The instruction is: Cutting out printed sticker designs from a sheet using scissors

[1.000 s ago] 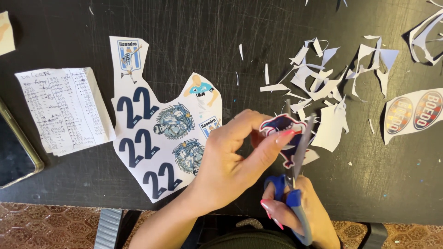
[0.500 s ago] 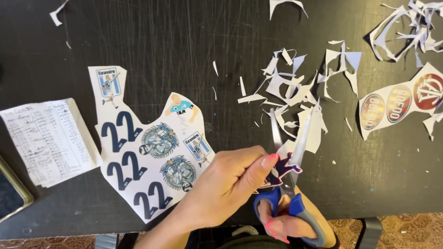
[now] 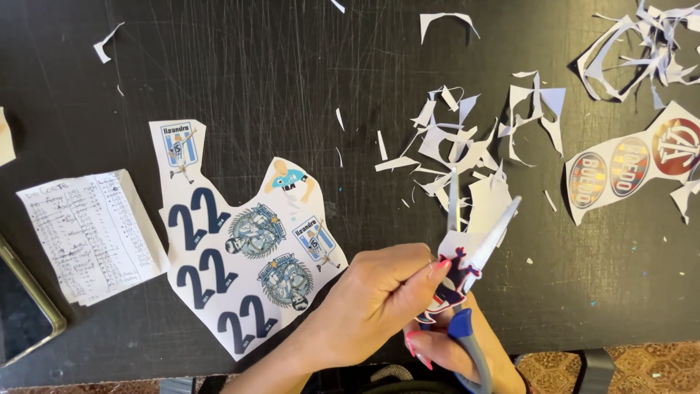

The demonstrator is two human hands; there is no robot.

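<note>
My left hand [image 3: 372, 303] pinches a small printed paper figure [image 3: 453, 281] in dark blue, red and white, at the table's near edge. My right hand [image 3: 452, 350] sits just below it, fingers through the blue handles of a pair of scissors [image 3: 474, 248]. The scissor blades stand apart, pointing away from me, with the paper figure between them. Left of my hands lies a white sticker sheet [image 3: 240, 255] printed with dark blue numerals, round crests and small player figures, its top edge cut ragged.
The dark scratched table [image 3: 292, 73] carries a pile of white paper scraps [image 3: 474, 138], more offcuts [image 3: 642, 44] at the far right, a strip of round red-and-blue badges [image 3: 627, 171], a handwritten note [image 3: 87, 233] and a phone [image 3: 22, 306] at the left.
The view has shifted so everything sits lower and further right. The scissor blades have opened wider around the figure, and my left hand has turned the figure slightly.
</note>
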